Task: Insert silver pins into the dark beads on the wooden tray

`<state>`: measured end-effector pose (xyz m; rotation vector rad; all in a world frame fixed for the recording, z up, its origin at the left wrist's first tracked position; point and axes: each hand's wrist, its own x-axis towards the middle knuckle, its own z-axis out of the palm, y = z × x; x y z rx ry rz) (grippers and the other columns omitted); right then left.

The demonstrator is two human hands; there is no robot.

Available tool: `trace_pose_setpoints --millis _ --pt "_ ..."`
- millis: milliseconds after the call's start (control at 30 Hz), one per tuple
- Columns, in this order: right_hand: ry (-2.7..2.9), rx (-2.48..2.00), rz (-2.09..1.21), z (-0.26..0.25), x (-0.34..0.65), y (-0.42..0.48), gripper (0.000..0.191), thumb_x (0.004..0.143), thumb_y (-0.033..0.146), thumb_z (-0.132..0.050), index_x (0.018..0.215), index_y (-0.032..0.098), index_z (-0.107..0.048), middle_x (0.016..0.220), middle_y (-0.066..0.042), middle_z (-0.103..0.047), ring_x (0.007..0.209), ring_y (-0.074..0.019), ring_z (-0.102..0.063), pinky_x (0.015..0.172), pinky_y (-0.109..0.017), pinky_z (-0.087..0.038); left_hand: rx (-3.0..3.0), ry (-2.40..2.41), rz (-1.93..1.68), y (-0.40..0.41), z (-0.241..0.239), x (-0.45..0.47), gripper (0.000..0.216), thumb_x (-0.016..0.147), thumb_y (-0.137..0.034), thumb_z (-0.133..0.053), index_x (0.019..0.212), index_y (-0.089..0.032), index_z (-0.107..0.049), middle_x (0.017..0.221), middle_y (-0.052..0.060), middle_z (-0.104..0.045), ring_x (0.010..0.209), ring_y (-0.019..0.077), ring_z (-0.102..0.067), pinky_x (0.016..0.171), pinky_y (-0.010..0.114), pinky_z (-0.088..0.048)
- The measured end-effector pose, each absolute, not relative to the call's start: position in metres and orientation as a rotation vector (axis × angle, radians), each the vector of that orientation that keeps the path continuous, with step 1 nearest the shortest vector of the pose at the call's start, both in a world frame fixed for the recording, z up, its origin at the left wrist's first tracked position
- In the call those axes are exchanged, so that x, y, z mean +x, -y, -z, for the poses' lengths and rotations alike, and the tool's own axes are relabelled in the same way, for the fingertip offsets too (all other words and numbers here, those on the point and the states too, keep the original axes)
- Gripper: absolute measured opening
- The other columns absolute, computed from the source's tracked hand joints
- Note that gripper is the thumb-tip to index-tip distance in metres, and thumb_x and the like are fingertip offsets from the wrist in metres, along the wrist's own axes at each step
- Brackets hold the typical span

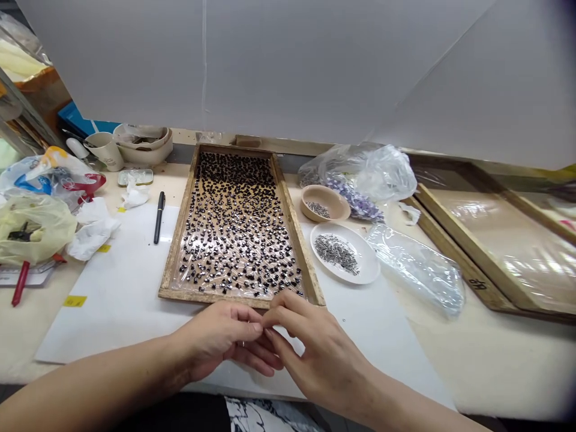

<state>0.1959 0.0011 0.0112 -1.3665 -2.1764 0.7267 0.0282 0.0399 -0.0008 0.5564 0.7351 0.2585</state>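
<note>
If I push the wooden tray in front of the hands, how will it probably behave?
The wooden tray is probably stiff, since a raised wooden rim frames it. Lying low and wide, partly on the white sheet, it would likely slide rather than tip. Its small black pieces might shift with a jolt; I cannot tell whether they are fixed.

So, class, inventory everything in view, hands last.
Tray: one, brown, centre
Pieces: many, black, in tray
Sheet: one, white, under tray
Table: one, cream, below
Panel: one, white, back
Pen: one, black, left
Tissue clumps: two, white, left
Cup: one, white, left
Tubs: apparently two, cream, left
Bags: several, clear, coloured, sides
Plate: one, white, right
Bowl: one, tan, right
Bits: many, silvery, plate and bowl
Cluster: one, purple, beside bowl
Frame: count unclear, brown, right
Left hand: one, bare, front
Right hand: one, bare, front
</note>
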Motion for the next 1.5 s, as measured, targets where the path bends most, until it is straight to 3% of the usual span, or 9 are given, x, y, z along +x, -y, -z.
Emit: trace_pose_setpoints --millis 267,533,700,1067,1367,1500 --pt "2.165 -1.334 -0.646 -0.010 0.198 0.004 0.012 0.083 0.009 -0.045 0.078 0.018 -0.052 0.078 -0.004 -0.051 0.067 -0.0136 -0.048 0.058 -0.027 -0.038 0.620 -0.751 -0.220 -0.038 0.007 0.028 0.026 0.069 -0.035 -0.068 0.072 -0.010 -0.062 0.069 0.010 -0.068 0.063 0.0184 -0.066 0.064 0.033 -0.051" --pt "2.166 -1.466 -0.515 -0.008 0.228 -0.034 0.011 0.081 0.010 -0.046 0.078 0.017 -0.054 0.080 -0.004 -0.052 0.068 -0.0133 -0.049 0.057 -0.025 -0.039 0.539 -0.903 -0.161 -0.040 -0.002 0.031 0.022 0.060 -0.015 -0.059 0.080 -0.007 -0.063 0.076 0.015 -0.070 0.068 0.0222 -0.068 0.073 0.040 -0.051" --pt "2.391 -1.468 -0.336 0.003 0.230 -0.049 0.016 0.082 0.011 -0.045 0.077 0.016 -0.059 0.080 -0.005 -0.054 0.067 -0.0133 -0.048 0.056 -0.025 -0.035 0.539 -0.918 -0.123 -0.040 -0.002 0.032 0.024 0.057 -0.014 -0.054 0.079 -0.007 -0.062 0.080 0.016 -0.070 0.072 0.0254 -0.068 0.072 0.041 -0.051" --pt "2.572 -1.406 -0.252 0.005 0.224 -0.063 0.018 0.082 0.011 -0.047 0.074 0.014 -0.063 0.074 -0.003 -0.054 0.062 -0.0110 -0.043 0.052 -0.024 -0.025 0.563 -0.886 -0.118 -0.040 0.002 0.030 0.021 0.058 -0.016 -0.057 0.077 -0.009 -0.062 0.079 0.014 -0.069 0.071 0.0245 -0.068 0.068 0.038 -0.050" --pt "2.599 -1.417 -0.246 0.004 0.224 -0.064 0.019 0.083 0.011 -0.047 0.073 0.014 -0.063 0.073 -0.003 -0.053 0.061 -0.0109 -0.044 0.052 -0.024 -0.027 0.554 -0.859 -0.123 -0.040 0.005 0.030 0.017 0.064 -0.019 -0.059 0.078 -0.009 -0.062 0.080 0.014 -0.069 0.070 0.0233 -0.068 0.067 0.037 -0.050" --pt "2.577 -1.423 -0.270 0.000 0.228 -0.061 0.019 0.082 0.009 -0.047 0.083 0.015 -0.064 0.079 -0.004 -0.055 0.062 -0.0112 -0.047 0.052 -0.023 -0.031 0.547 -0.829 -0.163 -0.041 0.005 0.029 0.020 0.073 -0.026 -0.060 0.081 -0.008 -0.062 0.081 0.015 -0.069 0.072 0.0237 -0.068 0.069 0.038 -0.050"
